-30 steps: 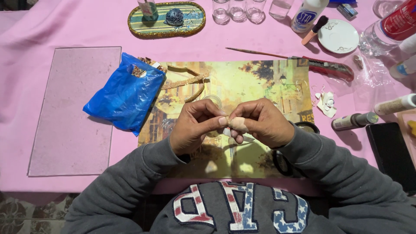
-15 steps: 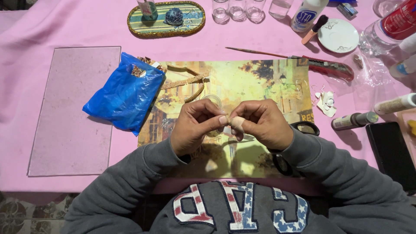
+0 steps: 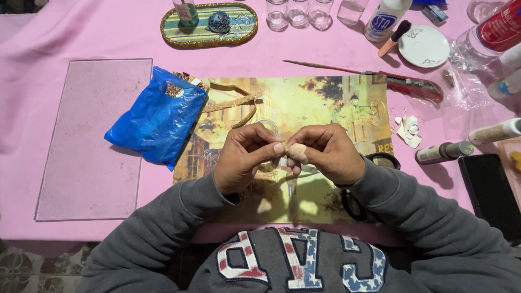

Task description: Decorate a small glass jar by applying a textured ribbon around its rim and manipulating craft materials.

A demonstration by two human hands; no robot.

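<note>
— How many small clear glasses beyond the fingers?

— Three in a row, plus one squarer glass. One blue bag to their left, one brush, one white saucer.

— Hands?

— Two.

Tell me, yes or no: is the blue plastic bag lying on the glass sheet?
No. The blue plastic bag lies right of the glass sheet, overlapping the printed picture mat.
</note>
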